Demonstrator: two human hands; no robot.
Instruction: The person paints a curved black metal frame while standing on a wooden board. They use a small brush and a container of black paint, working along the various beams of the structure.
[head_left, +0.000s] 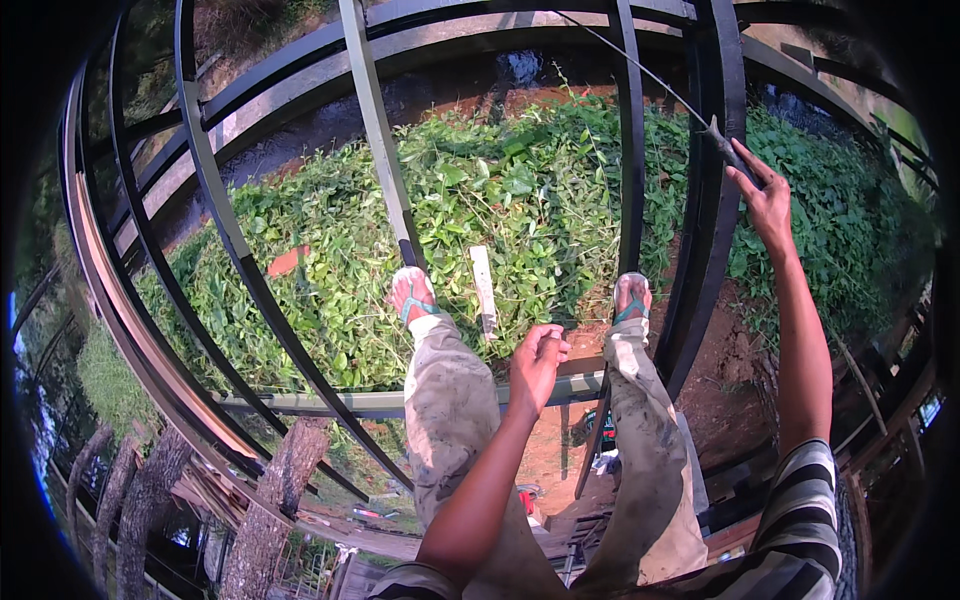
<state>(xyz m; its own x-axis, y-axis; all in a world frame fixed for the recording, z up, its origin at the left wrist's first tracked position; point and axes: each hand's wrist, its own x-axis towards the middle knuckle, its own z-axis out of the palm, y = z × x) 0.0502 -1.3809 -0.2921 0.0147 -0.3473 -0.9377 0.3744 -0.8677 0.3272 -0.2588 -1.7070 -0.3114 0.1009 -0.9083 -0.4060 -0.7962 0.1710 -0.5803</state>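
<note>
My right hand point(765, 195) is raised at the far right, its fingers wrapped round the dark handle of a welding electrode holder point(722, 142). A long thin electrode point(640, 65) runs from the holder's jaws up and to the left, reaching past an upright-looking dark steel beam toward the far crossbeam. My left hand point(537, 368) hovers over the gap between my legs, fingers curled in, with nothing seen in it. Below it runs a grey-green steel crossbar point(385, 403). My feet, in green-strapped sandals, rest on two narrow steel bars point(378, 130) of the frame.
Dark steel bars point(245, 265) span the left side, with wide gaps over green plants point(480, 185) far below. A thick double beam point(710, 230) stands right of my foot. Rough tree trunks point(275, 500) rise at lower left. A pale board point(483, 290) lies among the plants.
</note>
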